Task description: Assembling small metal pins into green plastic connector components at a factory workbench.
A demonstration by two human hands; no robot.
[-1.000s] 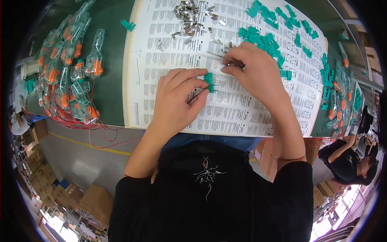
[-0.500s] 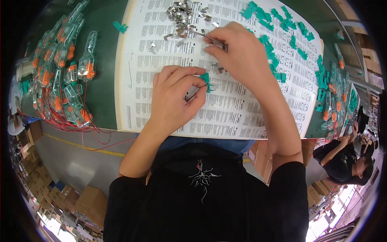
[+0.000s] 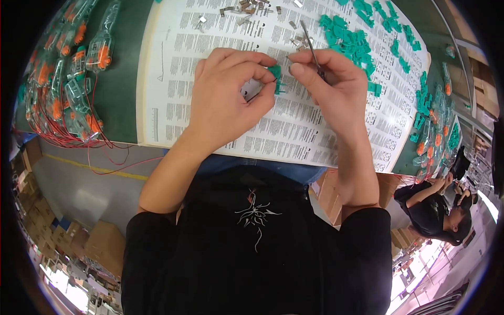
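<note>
My left hand [image 3: 228, 97] is closed, thumb and fingers pinching a small green plastic part [image 3: 275, 73] over the printed sheet. A thin dark sliver [image 3: 254, 97] shows inside its curled fingers; its kind is unclear. Close by on the right, my right hand [image 3: 336, 86] is closed around a slim pointed metal tool [image 3: 311, 46], whose tip points away from me. Its thumb and forefinger nearly meet beside the green part, and whatever may be between them is too small to make out. Small bent metal pieces [image 3: 255, 7] are scattered on the sheet beyond both hands.
Loose green plastic parts [image 3: 349, 44] are heaped on the right of the printed sheet [image 3: 173, 100]. Clear plastic housings with orange pieces [image 3: 100, 50] and red wires [image 3: 105, 142] crowd the left of the green table. Similar housings [image 3: 433, 134] lie far right, near another person [image 3: 428, 207].
My right hand has drawn back from the metal pieces to beside my left hand. The tool has swung from pointing left to pointing away. The whole view has shifted.
</note>
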